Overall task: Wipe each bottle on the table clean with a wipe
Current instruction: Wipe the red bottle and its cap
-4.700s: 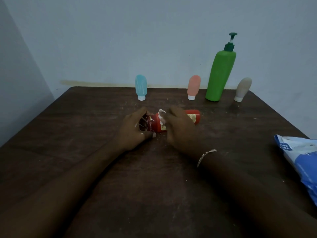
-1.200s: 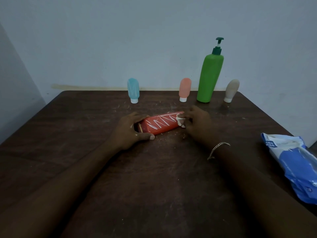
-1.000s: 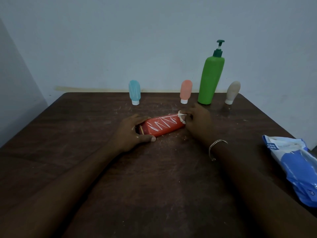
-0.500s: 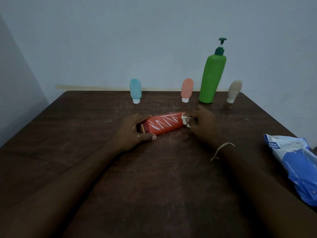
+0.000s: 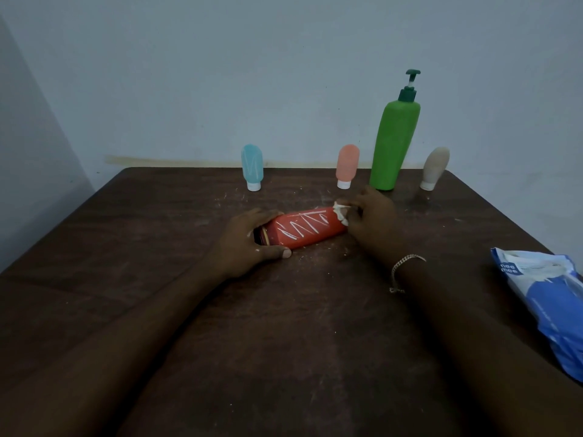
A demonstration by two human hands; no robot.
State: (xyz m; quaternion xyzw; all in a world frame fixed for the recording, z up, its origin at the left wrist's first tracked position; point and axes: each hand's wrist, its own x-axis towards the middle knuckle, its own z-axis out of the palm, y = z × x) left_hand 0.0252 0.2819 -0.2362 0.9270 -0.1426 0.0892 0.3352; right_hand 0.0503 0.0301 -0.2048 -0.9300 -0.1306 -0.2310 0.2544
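Note:
A red bottle (image 5: 307, 231) with white zigzag marks lies on its side in the middle of the dark wooden table (image 5: 284, 342). My left hand (image 5: 249, 244) grips its left end, thumb along the front. My right hand (image 5: 375, 220) pinches a small crumpled white wipe (image 5: 341, 212) against the bottle's right end. Along the far edge stand a blue tube (image 5: 252, 167), a pink tube (image 5: 347, 165), a tall green pump bottle (image 5: 394, 140) and a beige tube (image 5: 434, 168), all upright on their caps or base.
A blue and white wipes pack (image 5: 549, 304) lies at the table's right edge. Small white crumbs are scattered on the wood around the red bottle. A pale wall rises right behind the far edge.
The red bottle has been turned so its zigzag side faces up. My right hand has slid with the wipe from the bottle's middle to its right end. My left hand keeps its grip.

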